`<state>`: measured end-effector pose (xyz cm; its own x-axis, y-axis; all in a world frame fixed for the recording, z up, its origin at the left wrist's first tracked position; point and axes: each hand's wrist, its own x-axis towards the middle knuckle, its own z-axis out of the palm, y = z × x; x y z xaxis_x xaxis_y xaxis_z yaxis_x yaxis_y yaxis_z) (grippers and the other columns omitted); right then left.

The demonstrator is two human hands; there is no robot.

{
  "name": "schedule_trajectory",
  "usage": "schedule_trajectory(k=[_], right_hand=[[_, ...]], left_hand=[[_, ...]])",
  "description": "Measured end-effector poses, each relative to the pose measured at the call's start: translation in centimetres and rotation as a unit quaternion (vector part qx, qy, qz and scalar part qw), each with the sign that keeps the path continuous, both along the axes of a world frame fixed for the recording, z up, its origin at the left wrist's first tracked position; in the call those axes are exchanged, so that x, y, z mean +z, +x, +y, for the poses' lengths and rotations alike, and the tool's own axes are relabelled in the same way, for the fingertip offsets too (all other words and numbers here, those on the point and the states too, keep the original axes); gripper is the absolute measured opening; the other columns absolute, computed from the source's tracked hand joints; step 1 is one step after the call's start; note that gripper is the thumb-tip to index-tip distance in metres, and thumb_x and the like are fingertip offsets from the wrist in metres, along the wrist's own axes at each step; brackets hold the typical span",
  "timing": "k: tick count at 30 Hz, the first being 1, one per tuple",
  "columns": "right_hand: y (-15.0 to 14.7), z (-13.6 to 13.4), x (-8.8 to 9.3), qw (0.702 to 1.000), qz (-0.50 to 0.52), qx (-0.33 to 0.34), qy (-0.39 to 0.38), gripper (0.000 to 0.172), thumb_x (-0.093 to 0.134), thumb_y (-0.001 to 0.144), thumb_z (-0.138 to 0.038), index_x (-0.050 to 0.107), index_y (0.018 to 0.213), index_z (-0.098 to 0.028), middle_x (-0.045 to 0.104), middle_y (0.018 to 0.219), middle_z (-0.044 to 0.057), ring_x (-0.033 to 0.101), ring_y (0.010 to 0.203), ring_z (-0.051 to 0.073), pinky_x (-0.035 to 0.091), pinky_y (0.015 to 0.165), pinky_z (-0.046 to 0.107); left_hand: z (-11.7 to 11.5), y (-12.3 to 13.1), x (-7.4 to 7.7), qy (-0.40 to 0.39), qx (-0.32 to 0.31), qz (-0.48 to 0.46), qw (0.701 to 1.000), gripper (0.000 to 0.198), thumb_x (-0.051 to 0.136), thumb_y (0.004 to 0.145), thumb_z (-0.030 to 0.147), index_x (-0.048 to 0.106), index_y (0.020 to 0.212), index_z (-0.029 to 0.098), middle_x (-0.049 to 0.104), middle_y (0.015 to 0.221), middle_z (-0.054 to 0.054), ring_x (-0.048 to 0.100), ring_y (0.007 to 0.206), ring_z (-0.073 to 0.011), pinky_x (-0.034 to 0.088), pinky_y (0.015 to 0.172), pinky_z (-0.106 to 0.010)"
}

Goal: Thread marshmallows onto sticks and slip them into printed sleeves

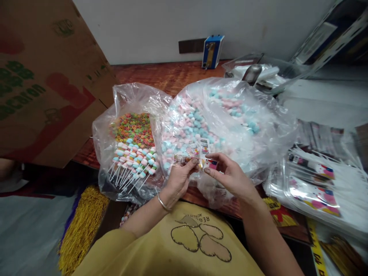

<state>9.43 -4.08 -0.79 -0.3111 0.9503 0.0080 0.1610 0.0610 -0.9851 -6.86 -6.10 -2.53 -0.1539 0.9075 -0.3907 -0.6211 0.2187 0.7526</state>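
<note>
My left hand (179, 178) and my right hand (228, 174) meet in front of me, both pinched on a small clear printed packet (201, 151) with colourful labels. Just behind the packet lies a big clear bag of pink, blue and white marshmallow sweets (218, 111). To the left, another clear bag (129, 142) holds coloured cereal rings and several marshmallow skewers on white sticks (133, 163). A bangle circles my left wrist.
A large cardboard box (46, 76) stands at the left. Stacks of printed clear packets (319, 180) lie at the right. A small blue device (212, 51) sits by the wall on the wooden table (161, 74). Yellow fringe (83, 226) hangs at lower left.
</note>
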Motion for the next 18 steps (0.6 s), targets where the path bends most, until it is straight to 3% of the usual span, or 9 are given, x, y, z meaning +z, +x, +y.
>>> schedule_trajectory(k=[3,7,12,15,18], right_hand=[[-1.2,-0.9,-1.2,0.995,0.070,-0.066,-0.038,0.026,0.073,0.083,-0.044,0.068,0.092,-0.020,0.070,0.082,0.001,0.061,0.074,0.017,0.049,0.068,0.028],[-2.0,-1.7,-1.8,0.991,0.039,-0.128,-0.006,0.027,0.071,0.085,-0.044,0.068,0.077,-0.019,0.062,0.070,-0.001,0.052,0.066,0.014,0.042,0.062,0.026],[-2.1,-1.9,-1.7,0.993,0.004,-0.121,0.002,0.037,0.064,0.089,-0.049,0.068,0.069,-0.018,0.054,0.059,-0.002,0.046,0.058,0.014,0.036,0.055,0.026],[-2.1,-1.8,-1.5,0.992,-0.013,-0.123,0.015,0.040,0.063,0.091,-0.050,0.068,0.067,-0.018,0.054,0.059,-0.002,0.046,0.058,0.014,0.035,0.055,0.026],[-2.1,-1.9,-1.4,0.992,-0.039,-0.115,0.037,0.040,0.064,0.091,-0.048,0.066,0.065,-0.018,0.052,0.058,-0.002,0.047,0.059,0.014,0.034,0.055,0.026]], left_hand=[[0.2,0.3,-0.2,0.006,0.009,-0.009,1.000,0.042,0.098,0.050,0.038,0.070,0.069,0.013,0.066,0.065,0.001,0.060,0.062,-0.0102,0.050,0.067,-0.025],[0.5,0.4,-0.6,0.010,0.016,0.014,1.000,0.047,0.099,0.047,0.041,0.066,0.066,0.014,0.062,0.061,0.003,0.056,0.057,-0.0084,0.045,0.060,-0.023],[0.9,0.4,-1.0,0.010,0.053,0.041,0.998,0.057,0.095,0.048,0.055,0.056,0.061,0.017,0.052,0.054,0.006,0.046,0.050,-0.0063,0.037,0.053,-0.023],[0.9,0.2,-1.1,0.008,0.018,0.041,0.999,0.059,0.093,0.049,0.062,0.057,0.062,0.017,0.053,0.053,0.005,0.046,0.049,-0.0073,0.037,0.051,-0.023],[0.8,-0.2,-1.2,0.014,-0.014,0.016,1.000,0.055,0.096,0.050,0.054,0.059,0.065,0.016,0.054,0.055,0.005,0.048,0.052,-0.0070,0.039,0.053,-0.022]])
